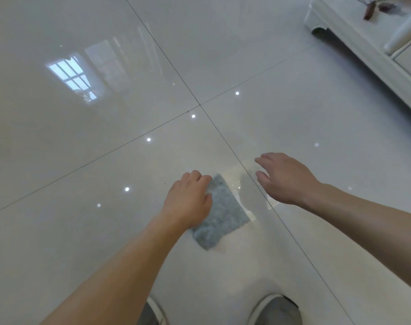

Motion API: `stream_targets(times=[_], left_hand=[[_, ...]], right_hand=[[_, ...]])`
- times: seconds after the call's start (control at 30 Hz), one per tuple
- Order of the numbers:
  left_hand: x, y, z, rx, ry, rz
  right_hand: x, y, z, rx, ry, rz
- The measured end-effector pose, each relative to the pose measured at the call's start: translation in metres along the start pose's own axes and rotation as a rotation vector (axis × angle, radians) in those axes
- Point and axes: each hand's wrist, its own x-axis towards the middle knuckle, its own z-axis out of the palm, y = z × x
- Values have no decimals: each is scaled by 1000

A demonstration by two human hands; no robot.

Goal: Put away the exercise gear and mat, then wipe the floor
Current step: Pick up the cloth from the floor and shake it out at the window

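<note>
**Hand pose**
- Left hand (188,198): the forearm enters from the lower left and extends forward. The hand is palm down on the left edge of the cloth (223,214). The fingers are bent at the knuckles and curl down onto the fabric, and the thumb lies on its top surface. The hand grasps the cloth. The fingertips are hidden under the knuckles.
- Right hand (286,179): the forearm enters from the right edge. The hand is palm down, to the right of the cloth and clear of it. The fingers are relaxed, slightly curved and spread, and hold nothing. A dim reflection lies on the floor (82,148) beneath it. Contact with the floor cannot be determined.

**Cloth location**
- The blue-grey cloth lies flat on the glossy tile, just ahead of the two shoes (277,310) at the bottom edge.
- Its left portion is covered by the left hand.
- Its right corner stops short of the diagonal grout line (246,171), which runs under the right hand.

**Edges and open room**
- Two grout lines cross ahead of the hands, beyond the cloth.
- Bare tile extends to the left and ahead, showing a window reflection and small light spots.
- A white cabinet (364,57) stands at the upper right, well apart from both hands. Its foot rests on the floor.
</note>
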Motion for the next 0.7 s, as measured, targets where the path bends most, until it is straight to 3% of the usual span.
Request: stream_targets(times=[0.23, 0.7], left_hand=[[-13, 1, 28, 38, -188, 27], [-8, -1, 54, 43, -134, -25]], right_hand=[[-2, 2, 6, -5, -4, -17], [-9, 11, 17, -15, -14, -24]])
